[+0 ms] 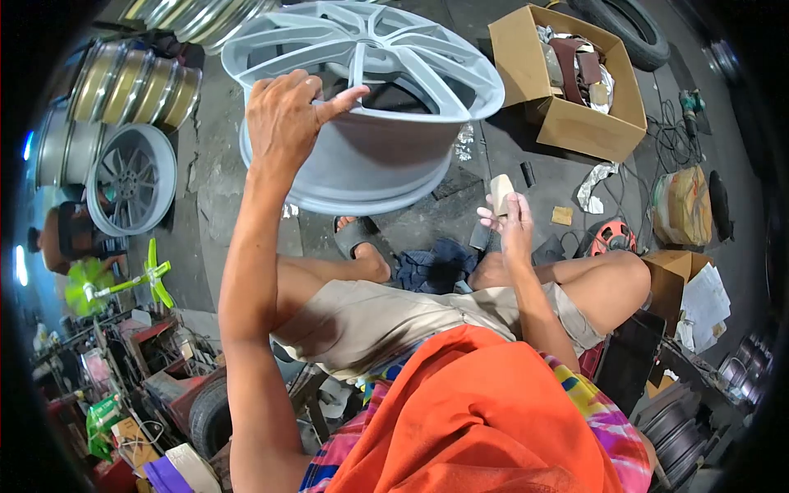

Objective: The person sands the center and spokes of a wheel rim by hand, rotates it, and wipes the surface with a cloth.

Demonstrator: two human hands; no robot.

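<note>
Your left hand [283, 115] rests on the rim of the grey wheel [362, 107], fingers curled over its edge and thumb pointing out, likely to steady it where it stands on the floor before your knees. Your right hand [511, 220] pinches a small tan sanding piece [500, 193] between its fingertips, held up just right of the wheel. A cardboard box [575, 123] sits beyond.

Cardboard box [575, 123], green fan [123, 283], stacked rims [136, 86].
</note>
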